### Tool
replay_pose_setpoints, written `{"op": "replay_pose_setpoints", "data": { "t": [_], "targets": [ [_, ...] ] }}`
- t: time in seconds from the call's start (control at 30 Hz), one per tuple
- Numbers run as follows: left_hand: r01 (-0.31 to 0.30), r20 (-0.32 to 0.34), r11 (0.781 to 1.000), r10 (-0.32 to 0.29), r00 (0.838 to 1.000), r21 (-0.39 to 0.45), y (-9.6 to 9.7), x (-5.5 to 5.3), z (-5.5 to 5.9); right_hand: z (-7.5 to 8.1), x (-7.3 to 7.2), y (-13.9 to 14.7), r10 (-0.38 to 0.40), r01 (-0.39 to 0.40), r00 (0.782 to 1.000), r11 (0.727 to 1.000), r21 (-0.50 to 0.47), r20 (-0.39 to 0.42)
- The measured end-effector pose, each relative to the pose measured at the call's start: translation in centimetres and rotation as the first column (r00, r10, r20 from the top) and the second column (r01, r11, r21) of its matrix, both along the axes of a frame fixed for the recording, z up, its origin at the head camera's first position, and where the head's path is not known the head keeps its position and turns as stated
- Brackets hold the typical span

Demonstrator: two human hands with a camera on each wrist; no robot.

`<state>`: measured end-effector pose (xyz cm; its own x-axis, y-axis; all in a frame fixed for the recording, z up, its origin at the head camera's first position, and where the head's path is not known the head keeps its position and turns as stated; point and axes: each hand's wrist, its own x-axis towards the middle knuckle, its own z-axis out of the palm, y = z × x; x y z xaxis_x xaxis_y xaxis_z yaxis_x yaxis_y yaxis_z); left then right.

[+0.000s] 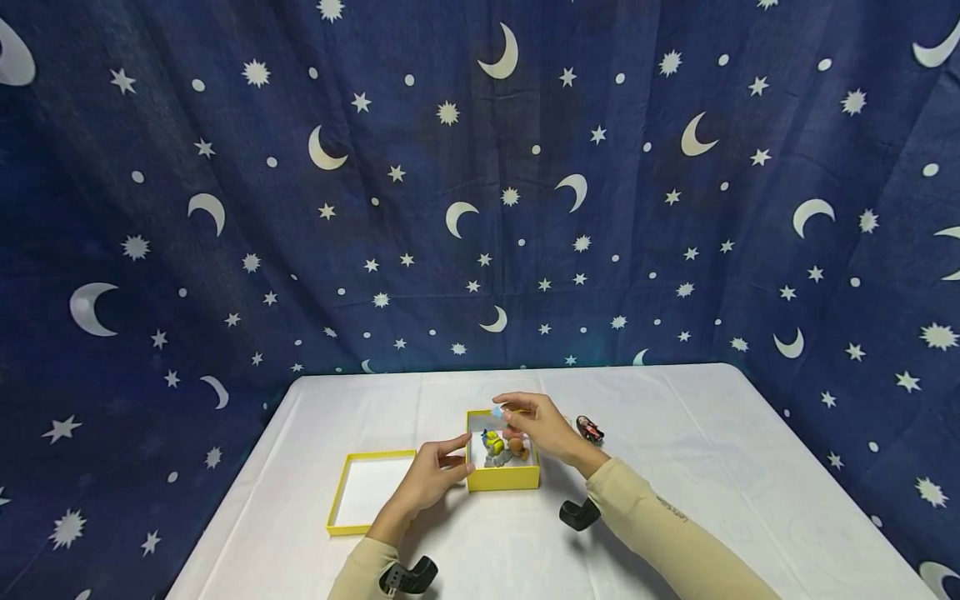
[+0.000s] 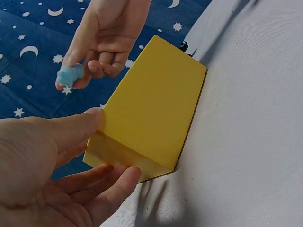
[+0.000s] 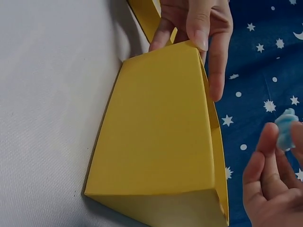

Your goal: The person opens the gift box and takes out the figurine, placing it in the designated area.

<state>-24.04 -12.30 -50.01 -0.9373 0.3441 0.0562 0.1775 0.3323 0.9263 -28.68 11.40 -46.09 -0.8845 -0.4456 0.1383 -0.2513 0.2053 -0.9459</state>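
Observation:
Between thumb and fingertips, my right hand (image 1: 542, 427) pinches a small light-blue figurine (image 3: 285, 130) above the yellow box (image 1: 504, 479). That figurine also shows in the left wrist view, up and left of the box. My left hand (image 1: 431, 477) holds the box by its left side, the digits spread along the wall and at the rim. Inside the open box stand a yellow-and-blue figurine (image 1: 492, 443) on a grey base and a brown one (image 1: 517, 448), with something pink behind it. Part of the box's inside is hidden by the right hand.
The box's lid (image 1: 372, 492), yellow-rimmed and white inside, lies upturned left of the box. A small dark-and-red toy (image 1: 589, 429) lies right of the right hand. A white cloth (image 1: 660, 500) covers the table; a blue moon-and-star curtain (image 1: 420, 250) hangs behind.

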Motion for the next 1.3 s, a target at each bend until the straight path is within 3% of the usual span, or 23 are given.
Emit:
{"op": "replay_pose_setpoints", "data": {
  "t": [0.27, 0.63, 0.87, 1.17, 1.3],
  "targets": [
    [0.0, 0.002, 1.0, 0.0, 1.0, -0.009, -0.1, -0.1, -0.1, 0.0, 0.1, 0.4, 0.051, -0.049, 0.997, 0.998, -0.034, 0.061],
    [0.005, -0.002, 1.0, -0.005, 1.0, -0.005, -0.1, 0.0, 0.0, 0.5, 0.4, 0.7, 0.039, -0.037, 0.998, 0.998, -0.053, 0.049],
    [0.003, 0.003, 1.0, -0.003, 1.0, -0.005, -0.1, -0.2, -0.1, 0.4, 0.1, 1.5, -0.031, 0.031, 0.999, 0.999, 0.014, -0.023],
    [0.006, 0.006, 1.0, -0.006, 1.0, -0.006, -0.1, -0.2, 0.0, 0.7, 0.3, 2.7, -0.087, 0.102, 0.986, 0.989, 0.103, -0.144],
    [0.001, 0.015, 1.0, 0.0, 1.0, -0.01, -0.1, -0.1, 0.0, 0.9, 0.4, 3.3, -0.094, 0.109, 0.985, 0.989, 0.097, -0.142]
  ]
}}
